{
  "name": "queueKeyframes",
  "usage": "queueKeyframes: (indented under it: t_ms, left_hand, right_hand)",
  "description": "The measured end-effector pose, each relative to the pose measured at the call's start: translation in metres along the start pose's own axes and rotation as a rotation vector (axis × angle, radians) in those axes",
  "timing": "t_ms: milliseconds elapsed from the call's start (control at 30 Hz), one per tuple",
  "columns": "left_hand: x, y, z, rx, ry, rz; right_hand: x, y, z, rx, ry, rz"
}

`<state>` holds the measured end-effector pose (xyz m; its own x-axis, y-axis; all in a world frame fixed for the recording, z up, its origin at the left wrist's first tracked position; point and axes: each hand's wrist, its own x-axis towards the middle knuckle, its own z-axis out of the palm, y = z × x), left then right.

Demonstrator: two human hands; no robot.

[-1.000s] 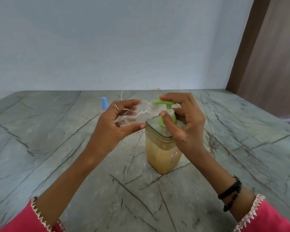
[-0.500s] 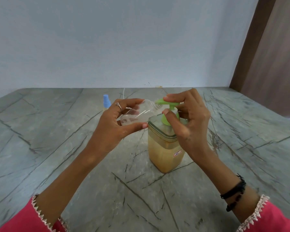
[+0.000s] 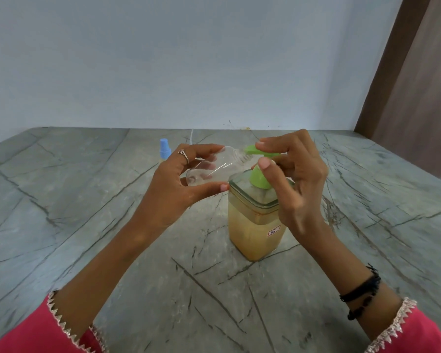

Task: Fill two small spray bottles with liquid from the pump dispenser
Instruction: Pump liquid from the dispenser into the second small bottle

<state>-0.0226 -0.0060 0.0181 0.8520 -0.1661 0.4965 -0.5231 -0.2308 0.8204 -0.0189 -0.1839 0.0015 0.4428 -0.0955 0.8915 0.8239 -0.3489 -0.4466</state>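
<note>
Clear spray bottle (image 3: 214,168) at frame centre, tilted on its side, mouth against green pump spout (image 3: 252,149), left hand (image 3: 178,184) grip closed around it, right hand (image 3: 293,174) fingers pressed on pump dispenser (image 3: 255,225) head, blue-capped bottle (image 3: 164,149) behind, upper left, on grey bench (image 3: 87,200).

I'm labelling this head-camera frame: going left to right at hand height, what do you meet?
Blue spray cap → left hand → clear spray bottle → green pump spout → right hand.
</note>
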Motion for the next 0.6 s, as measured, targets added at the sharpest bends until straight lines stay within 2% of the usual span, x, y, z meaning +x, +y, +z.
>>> queueKeyframes:
  t_ms: [200, 467, 600]
  left_hand:
    - [-0.0011, -0.0028, -0.0004, 0.012, -0.007, 0.009]
    - [-0.0007, -0.0011, 0.0006, 0.000, 0.011, 0.010]
    - [-0.0017, 0.0002, 0.0011, -0.004, 0.013, 0.011]
  right_hand:
    - [0.0023, -0.0006, 0.0023, -0.059, 0.041, 0.021]
    - [-0.0038, 0.0009, 0.0016, -0.048, -0.032, -0.042]
    - [-0.0035, 0.0003, 0.0014, -0.051, -0.013, -0.047]
